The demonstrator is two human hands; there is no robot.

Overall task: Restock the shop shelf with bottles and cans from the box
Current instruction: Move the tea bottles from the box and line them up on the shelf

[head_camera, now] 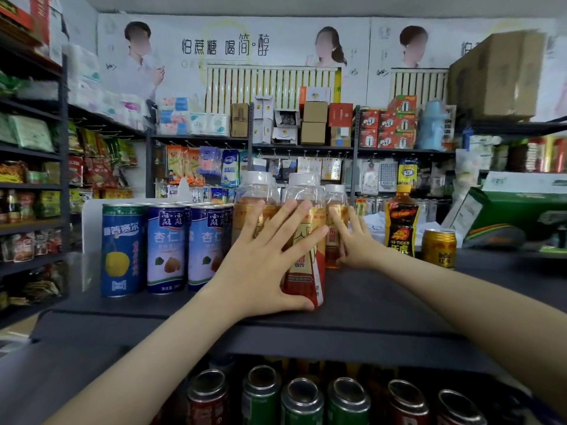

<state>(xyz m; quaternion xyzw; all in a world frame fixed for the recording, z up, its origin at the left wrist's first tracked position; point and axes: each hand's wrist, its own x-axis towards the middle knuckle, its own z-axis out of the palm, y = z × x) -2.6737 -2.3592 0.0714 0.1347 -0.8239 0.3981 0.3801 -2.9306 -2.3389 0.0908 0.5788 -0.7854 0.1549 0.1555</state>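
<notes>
Three clear bottles with white caps and red-gold labels stand together on the dark top shelf (352,305). My left hand (260,262) lies flat against the front bottle (306,240), fingers spread and thumb at its base. A second such bottle (256,204) stands behind my left fingers. My right hand (356,243) touches the right side of the third, smaller-looking bottle (336,222) with straight fingers. Left of them stand a blue pear-drink can (122,250) and two blue almond-drink cans (167,250).
To the right on the shelf stand a black Hi-Tiger bottle (402,222) and a gold can (438,248), with a green carton (506,216) beyond. The shelf below holds several red and green cans (302,400). Stocked racks surround the area.
</notes>
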